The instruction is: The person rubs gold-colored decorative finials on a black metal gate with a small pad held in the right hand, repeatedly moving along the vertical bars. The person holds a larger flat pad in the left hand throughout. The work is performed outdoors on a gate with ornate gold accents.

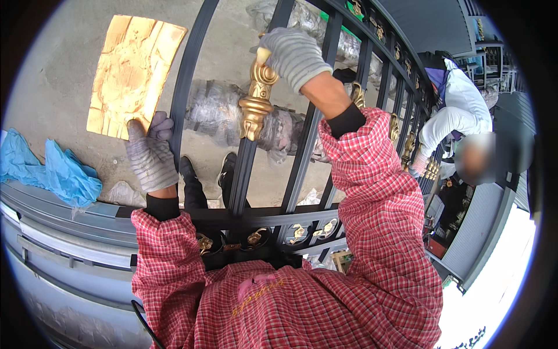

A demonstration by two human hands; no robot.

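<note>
In a grey striped glove, my left hand (152, 154) pinches the lower edge of a creased gold-coloured sheet (135, 72), thumb on top. My right hand (293, 58), gloved alike, reaches across to a gold ornament (256, 107) fixed on a dark bar of a metal fence panel (195, 75). Its fingers are closed on a small pale yellow pad (263, 55) that touches the ornament's upper scroll. Whether the pad is a sponge, I cannot tell. The bar below the ornament runs down to a dark cross rail (267, 216) close to my body.
Crumpled blue plastic (67, 174) lies at the left beside grey metal rails (64, 227). Plastic-wrapped bundles (215, 107) sit beneath the panel. Further right, a person in white (459, 110) leans over the same fencing. Gold rosettes (256, 237) line the near rail.
</note>
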